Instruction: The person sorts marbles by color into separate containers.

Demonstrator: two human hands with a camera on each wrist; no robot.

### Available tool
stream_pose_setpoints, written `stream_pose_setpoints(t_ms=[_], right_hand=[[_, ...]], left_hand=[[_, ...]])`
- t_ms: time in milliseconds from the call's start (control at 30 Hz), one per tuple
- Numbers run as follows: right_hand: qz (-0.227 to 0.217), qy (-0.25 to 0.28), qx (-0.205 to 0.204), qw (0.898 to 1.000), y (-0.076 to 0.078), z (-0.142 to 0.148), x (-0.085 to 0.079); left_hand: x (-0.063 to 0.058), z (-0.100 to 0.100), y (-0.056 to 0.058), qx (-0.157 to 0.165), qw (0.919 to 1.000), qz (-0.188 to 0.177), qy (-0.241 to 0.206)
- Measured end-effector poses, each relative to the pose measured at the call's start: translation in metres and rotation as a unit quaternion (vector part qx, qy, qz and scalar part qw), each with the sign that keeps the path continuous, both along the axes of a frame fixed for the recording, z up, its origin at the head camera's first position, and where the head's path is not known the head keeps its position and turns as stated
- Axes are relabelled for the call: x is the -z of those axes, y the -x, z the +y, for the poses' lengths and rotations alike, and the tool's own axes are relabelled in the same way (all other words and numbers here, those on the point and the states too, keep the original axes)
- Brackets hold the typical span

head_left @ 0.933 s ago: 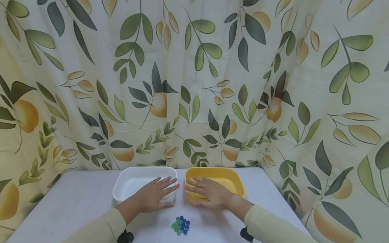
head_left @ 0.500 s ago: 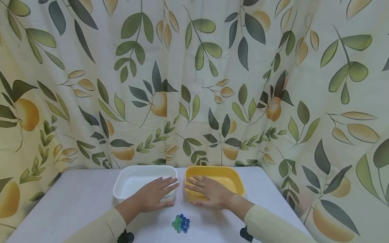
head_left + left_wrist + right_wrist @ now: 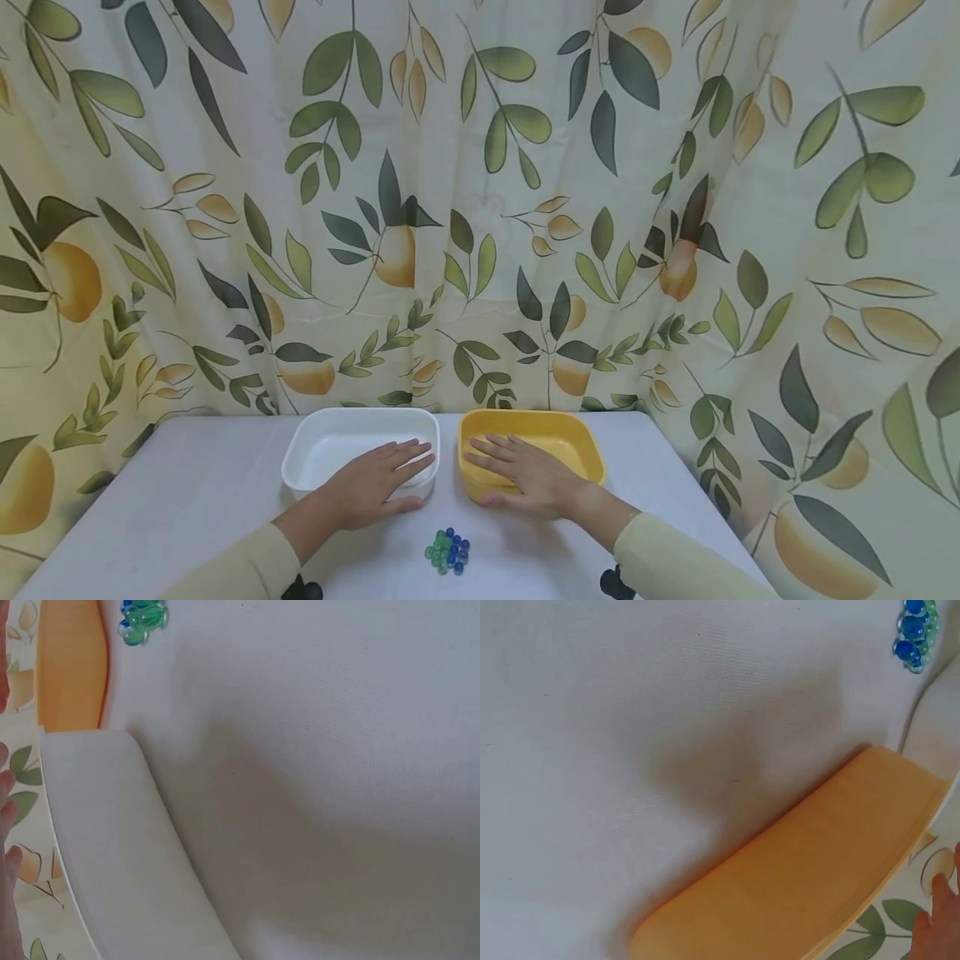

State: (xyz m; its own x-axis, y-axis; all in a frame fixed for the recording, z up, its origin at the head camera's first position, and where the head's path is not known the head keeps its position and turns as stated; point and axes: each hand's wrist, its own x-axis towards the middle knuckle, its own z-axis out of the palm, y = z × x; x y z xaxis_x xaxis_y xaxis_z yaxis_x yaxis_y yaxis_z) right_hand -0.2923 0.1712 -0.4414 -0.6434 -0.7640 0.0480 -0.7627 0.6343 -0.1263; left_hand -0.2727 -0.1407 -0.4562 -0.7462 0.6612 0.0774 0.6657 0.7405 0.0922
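A small cluster of green and blue glass marbles (image 3: 447, 552) lies on the white tablecloth, between the two forearms. My left hand (image 3: 367, 487), palm down with fingers straight and spread, hovers over the near right part of a white tub (image 3: 296, 475). Mirroring it, my right hand (image 3: 532, 479) is held flat above the near left part of a yellow tub (image 3: 592, 433). Neither hand holds anything. In the left wrist view only fingertips (image 3: 10, 817) show at the left edge; the right wrist view catches fingers (image 3: 937, 922) at its lower right corner.
The two tubs stand side by side with a narrow gap at the back of the table (image 3: 217, 467). Behind them hangs a curtain (image 3: 480, 250) printed with leaves and fruit. Dark wrist straps (image 3: 617, 583) show below the sleeves.
Both hands have drawn slightly apart, the left one a little leftward and the right one a little rightward. The marbles and tubs stay in place.
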Motion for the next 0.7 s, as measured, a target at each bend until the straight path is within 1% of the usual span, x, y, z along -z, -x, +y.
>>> stream_pose_setpoints(t_ms=[100, 167, 333, 433, 700], right_hand=[[-0.008, 0.008, 0.01, 1.0, -0.004, 0.004, -0.002], [-0.008, 0.016, 0.007, 1.0, -0.006, 0.008, -0.004], [0.005, 0.027, -0.003, 1.0, -0.008, 0.016, -0.004], [0.007, 0.029, 0.001, 1.0, -0.008, 0.02, -0.003], [-0.024, 0.039, 0.023, 0.999, -0.01, 0.025, -0.003]], left_hand=[[0.0, -0.001, -0.002, 0.001, 1.0, 0.008, -0.005], [0.0, -0.002, -0.004, -0.001, 0.9999, 0.01, -0.003], [0.001, -0.003, -0.008, -0.009, 0.9999, -0.004, 0.002], [0.0, -0.001, -0.012, -0.011, 0.9999, -0.01, -0.001], [0.001, 0.007, -0.023, -0.014, 0.9996, -0.021, -0.009]])
